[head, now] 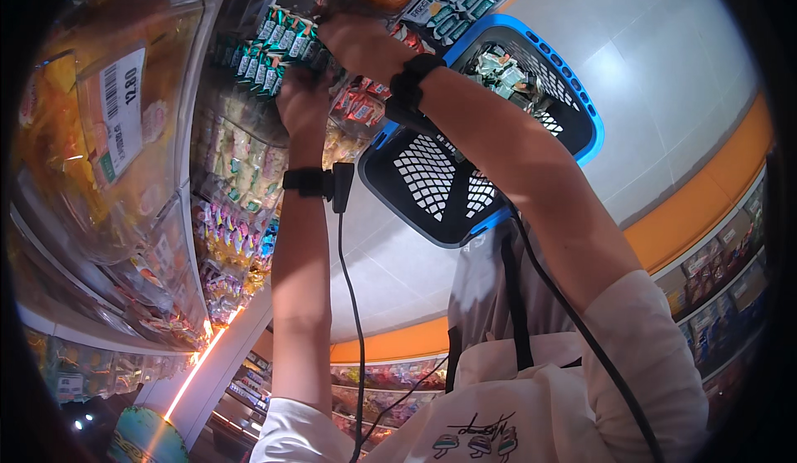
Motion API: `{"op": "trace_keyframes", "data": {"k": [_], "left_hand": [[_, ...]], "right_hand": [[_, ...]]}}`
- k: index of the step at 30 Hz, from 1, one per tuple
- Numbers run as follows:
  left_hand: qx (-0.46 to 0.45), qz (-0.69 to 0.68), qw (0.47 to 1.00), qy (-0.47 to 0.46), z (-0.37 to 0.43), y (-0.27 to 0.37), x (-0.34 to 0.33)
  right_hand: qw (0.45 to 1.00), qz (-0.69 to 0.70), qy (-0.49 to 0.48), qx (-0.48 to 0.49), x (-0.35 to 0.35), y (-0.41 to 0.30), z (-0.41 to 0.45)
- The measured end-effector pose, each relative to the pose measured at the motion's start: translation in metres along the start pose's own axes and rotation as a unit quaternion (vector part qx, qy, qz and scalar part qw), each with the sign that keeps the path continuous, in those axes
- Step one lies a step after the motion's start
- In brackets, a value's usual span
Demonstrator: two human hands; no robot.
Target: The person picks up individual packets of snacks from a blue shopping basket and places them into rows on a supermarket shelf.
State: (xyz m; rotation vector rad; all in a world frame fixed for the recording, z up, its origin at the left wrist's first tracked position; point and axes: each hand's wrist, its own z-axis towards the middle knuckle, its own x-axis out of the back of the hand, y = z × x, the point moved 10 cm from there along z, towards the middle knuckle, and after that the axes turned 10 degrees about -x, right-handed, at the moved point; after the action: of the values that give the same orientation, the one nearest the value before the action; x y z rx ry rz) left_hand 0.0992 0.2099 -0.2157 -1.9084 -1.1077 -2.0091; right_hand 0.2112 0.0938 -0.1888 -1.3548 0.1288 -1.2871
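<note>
Both of my hands are in a clear shelf bin of green-wrapped sweets, which lie in neat rows. My left hand is at the near side of these rows, its fingers in dark shadow against the wrappers. My right hand reaches over the far right side of the bin, with its fingertips hidden in shade. Whether either hand grips a sweet cannot be made out. Below my right forearm is a black shopping basket with a blue rim, containing a heap of green and silver wrapped sweets.
Red-wrapped sweets fill a bin beside my hands. More green packets sit at the upper right. A clear bin with a price label juts out at left. Cables hang from my wrist straps. Stocked shelves line the right.
</note>
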Motion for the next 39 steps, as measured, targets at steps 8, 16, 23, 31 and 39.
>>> {"op": "trace_keyframes", "data": {"k": [8, 16, 23, 31, 39], "left_hand": [[0.012, 0.164, 0.986, 0.021, 0.013, 0.036, 0.017], [0.039, 0.169, 0.985, 0.003, 0.019, 0.033, 0.018], [0.073, 0.206, 0.976, -0.025, 0.042, 0.031, 0.011], [-0.065, 0.124, 0.988, 0.059, 0.031, 0.035, 0.03], [0.042, 0.106, 0.991, -0.064, 0.013, 0.005, 0.007]], "right_hand": [[0.995, 0.032, -0.02, -0.095, -0.006, 0.008, 0.023], [0.973, -0.008, -0.15, -0.174, -0.038, 0.01, 0.034], [0.982, 0.059, -0.075, -0.165, -0.029, 0.023, 0.047], [0.964, 0.201, -0.01, -0.176, -0.05, 0.004, 0.135], [0.941, 0.278, -0.043, -0.19, -0.091, -0.007, 0.153]]}}
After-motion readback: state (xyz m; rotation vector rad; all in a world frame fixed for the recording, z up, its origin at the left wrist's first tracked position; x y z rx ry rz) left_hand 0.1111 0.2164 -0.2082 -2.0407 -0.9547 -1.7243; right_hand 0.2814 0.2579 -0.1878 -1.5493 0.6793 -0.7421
